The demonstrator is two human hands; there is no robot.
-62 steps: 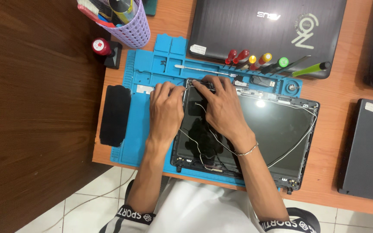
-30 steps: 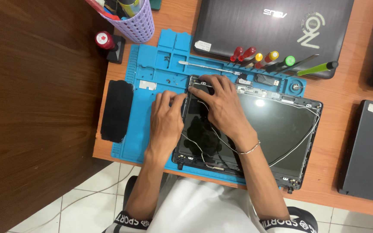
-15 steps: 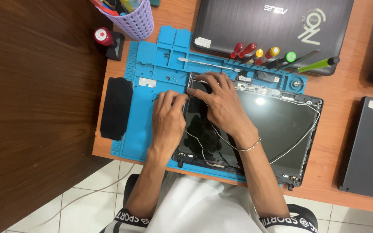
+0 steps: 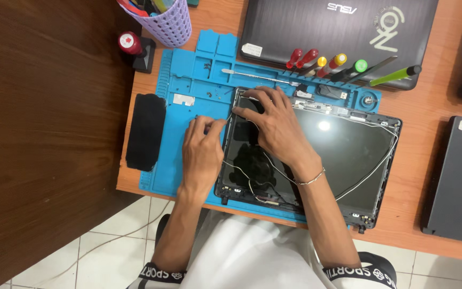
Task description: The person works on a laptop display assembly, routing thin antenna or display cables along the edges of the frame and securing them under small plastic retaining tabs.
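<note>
Since a second ago our left hand [image 4: 201, 152] has slid off the lid [image 4: 316, 155] onto the blue mat [image 4: 188, 115], fingertips pinched together just left of the lid's edge — can't tell if there's a screw in there. The cup [image 4: 169, 24] at top left is stuffed with pens. Our right hand [image 4: 274, 126] hasn't budged, fingers spread flat on the lid's top-left corner, gripping nothing. Lid's lying open-side up on the mat, wires loose inside it.
</note>
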